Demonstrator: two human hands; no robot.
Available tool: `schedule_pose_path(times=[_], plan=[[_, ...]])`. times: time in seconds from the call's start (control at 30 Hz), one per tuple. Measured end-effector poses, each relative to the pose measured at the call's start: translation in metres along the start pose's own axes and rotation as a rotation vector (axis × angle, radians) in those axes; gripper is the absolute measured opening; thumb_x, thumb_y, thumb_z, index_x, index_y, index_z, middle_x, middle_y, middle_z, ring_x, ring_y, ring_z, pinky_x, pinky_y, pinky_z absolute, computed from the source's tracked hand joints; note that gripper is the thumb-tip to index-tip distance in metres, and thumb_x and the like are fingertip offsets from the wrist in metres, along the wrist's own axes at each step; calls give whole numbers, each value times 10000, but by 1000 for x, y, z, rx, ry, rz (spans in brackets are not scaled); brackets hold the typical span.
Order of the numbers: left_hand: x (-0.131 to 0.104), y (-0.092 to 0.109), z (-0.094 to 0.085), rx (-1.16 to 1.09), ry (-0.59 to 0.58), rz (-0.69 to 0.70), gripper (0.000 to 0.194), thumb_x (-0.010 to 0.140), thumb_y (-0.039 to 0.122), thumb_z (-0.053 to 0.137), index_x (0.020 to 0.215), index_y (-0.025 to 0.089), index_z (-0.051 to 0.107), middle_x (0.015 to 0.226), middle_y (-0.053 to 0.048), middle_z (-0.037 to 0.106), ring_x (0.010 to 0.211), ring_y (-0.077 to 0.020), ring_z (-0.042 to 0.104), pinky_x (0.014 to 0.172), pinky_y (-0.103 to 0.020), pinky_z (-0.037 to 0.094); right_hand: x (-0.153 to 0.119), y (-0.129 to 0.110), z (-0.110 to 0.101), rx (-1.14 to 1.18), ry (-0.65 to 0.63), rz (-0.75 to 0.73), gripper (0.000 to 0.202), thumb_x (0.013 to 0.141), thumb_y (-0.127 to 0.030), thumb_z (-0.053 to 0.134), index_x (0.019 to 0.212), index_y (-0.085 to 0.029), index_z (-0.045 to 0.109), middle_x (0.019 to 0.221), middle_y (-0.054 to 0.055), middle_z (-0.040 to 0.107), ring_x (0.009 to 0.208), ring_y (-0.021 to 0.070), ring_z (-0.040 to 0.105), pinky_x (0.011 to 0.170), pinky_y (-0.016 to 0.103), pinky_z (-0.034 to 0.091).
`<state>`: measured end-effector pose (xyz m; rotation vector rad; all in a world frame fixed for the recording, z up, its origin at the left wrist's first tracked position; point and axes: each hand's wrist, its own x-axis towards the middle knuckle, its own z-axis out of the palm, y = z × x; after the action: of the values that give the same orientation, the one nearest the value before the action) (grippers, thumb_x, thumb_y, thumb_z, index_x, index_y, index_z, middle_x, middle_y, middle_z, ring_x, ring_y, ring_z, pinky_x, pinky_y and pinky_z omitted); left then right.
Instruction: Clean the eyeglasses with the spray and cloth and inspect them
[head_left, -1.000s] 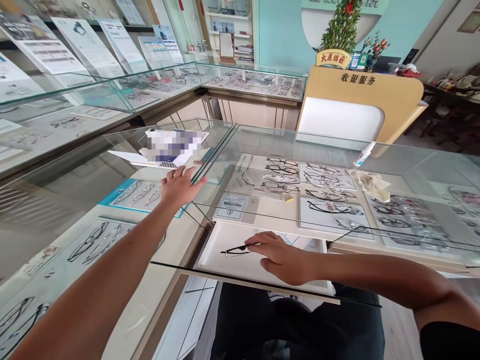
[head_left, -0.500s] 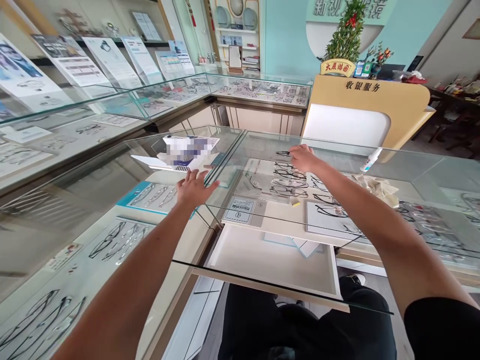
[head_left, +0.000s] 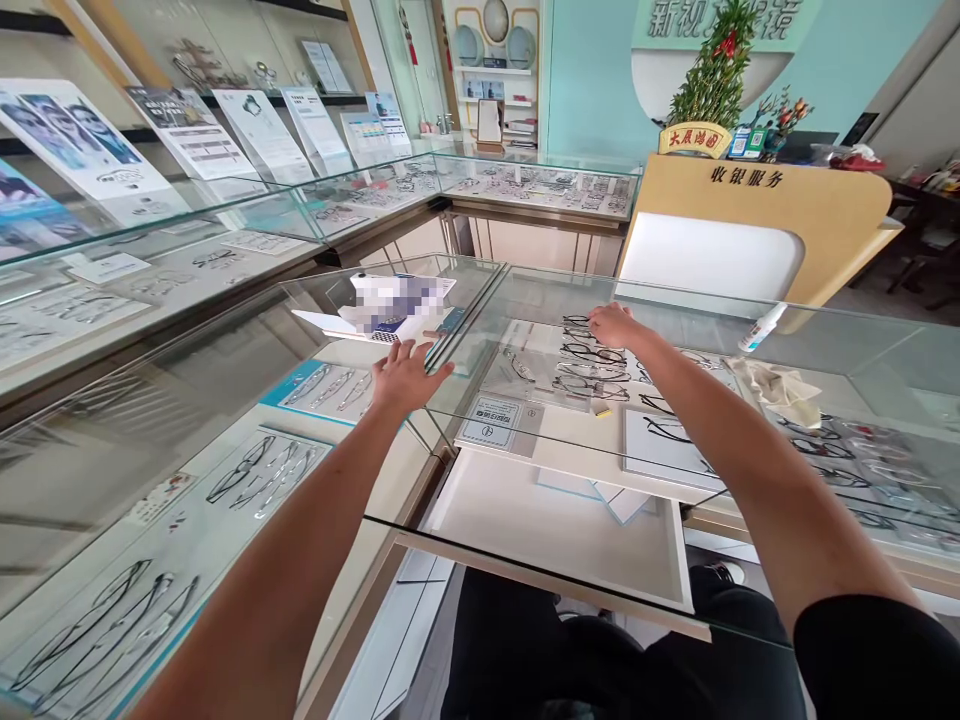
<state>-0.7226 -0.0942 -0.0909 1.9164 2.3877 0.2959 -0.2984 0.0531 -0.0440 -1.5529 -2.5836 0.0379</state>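
Observation:
My left hand rests on the glass countertop with fingers spread, holding nothing. It lies just in front of an open white-and-blue box, part of which is blurred out. Farther out, my right hand has its fingers closed on the right side of a dark pair of eyeglasses. That pair is at the far end of a column of several eyeglasses; whether it touches the surface I cannot tell. A printed card lies nearer to me, left of the column.
A white drawer stands pulled out before my lap. Right of my forearm are a beige cloth and a white bottle. Display trays of glasses fill the case at left. A cashier counter stands beyond.
My right hand has come slightly nearer, bringing the dark eyeglasses down to the far end of the column. My left hand stays on the glass. The view has shifted a little.

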Motion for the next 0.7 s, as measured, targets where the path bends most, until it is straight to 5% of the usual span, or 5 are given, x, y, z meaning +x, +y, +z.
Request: schedule_pose_path(times=[0.2,0.37,0.5,0.63,0.7], plan=[[2,-1,1,-39,27,-4,892,1067,764,463,1771,217,516,1915,-190,359,1820,-418,211,1417,-667,259,-47,-23,-22,81,85,19,481,1124,-303,429,1335,-200,849,1731,131,658,1582,439,489,1276,681,407],[6,-2,4,-80,86,9,813,1066,701,506,1713,215,589,1873,-194,437,1794,-416,276,1409,-692,279,-129,-48,-31,233,324,-102,387,1092,-299,548,1347,-232,831,1585,126,761,1505,404,574,1201,638,473],[3,1,1,-106,167,14,663,1073,566,504,1548,151,708,1701,-231,629,1637,-462,498,1318,-657,427,-204,-58,-34,224,443,-181,366,1111,-308,571,1412,-250,771,1538,128,773,1461,386,616,1149,599,498],[-20,6,-10,-65,339,107,410,1070,387,457,1087,164,801,1211,-212,831,1245,-398,732,1074,-509,548,-276,-20,-27,91,552,-108,362,1117,-309,583,1442,-255,733,1505,152,761,1467,410,618,1172,621,482],[-45,14,-18,-32,423,179,427,1080,389,436,770,218,675,868,-160,767,980,-340,739,966,-475,530,-311,18,-15,40,593,-3,346,1111,-337,597,1414,-243,735,1464,166,764,1428,418,637,1170,623,488]])
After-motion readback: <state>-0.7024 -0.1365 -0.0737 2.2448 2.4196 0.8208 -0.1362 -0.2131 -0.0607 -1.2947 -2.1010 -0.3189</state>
